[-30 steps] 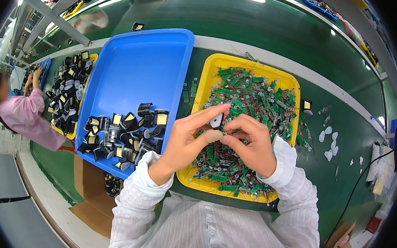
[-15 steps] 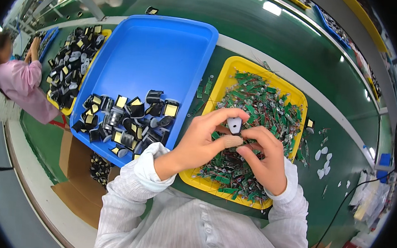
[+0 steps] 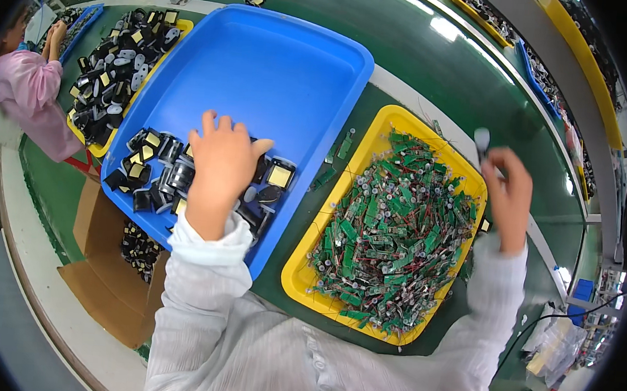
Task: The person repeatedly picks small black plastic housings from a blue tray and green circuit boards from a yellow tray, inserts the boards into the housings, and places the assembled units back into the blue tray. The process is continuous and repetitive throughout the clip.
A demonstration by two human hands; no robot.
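My left hand [image 3: 221, 164] is over the blue tray [image 3: 279, 69], fingers spread, with no object seen in it. Beneath and around it lie black housings with yellow pads [image 3: 281, 175]; whether the palm touches them is hidden. Beyond the right rim of the yellow tray [image 3: 301, 271], my right hand [image 3: 509, 191] pinches a small part [image 3: 482, 140] with a pale grey rounded head and a dark lower end, slightly blurred. That tray is heaped with green circuit boards [image 3: 391, 230] with red wires.
Another yellow tray [image 3: 183, 30] of black and grey pieces stands at the far left, near a person in pink [image 3: 27, 81]. An open cardboard box [image 3: 97, 267] holds more black pieces below the table edge. Several loose boards [image 3: 344, 145] lie between the trays. Clear plastic bags [image 3: 556, 347] sit at right.
My hands have parted from over the circuit boards. The left went to the housings in the blue tray; the right moved right and outward with the small grey-headed part.
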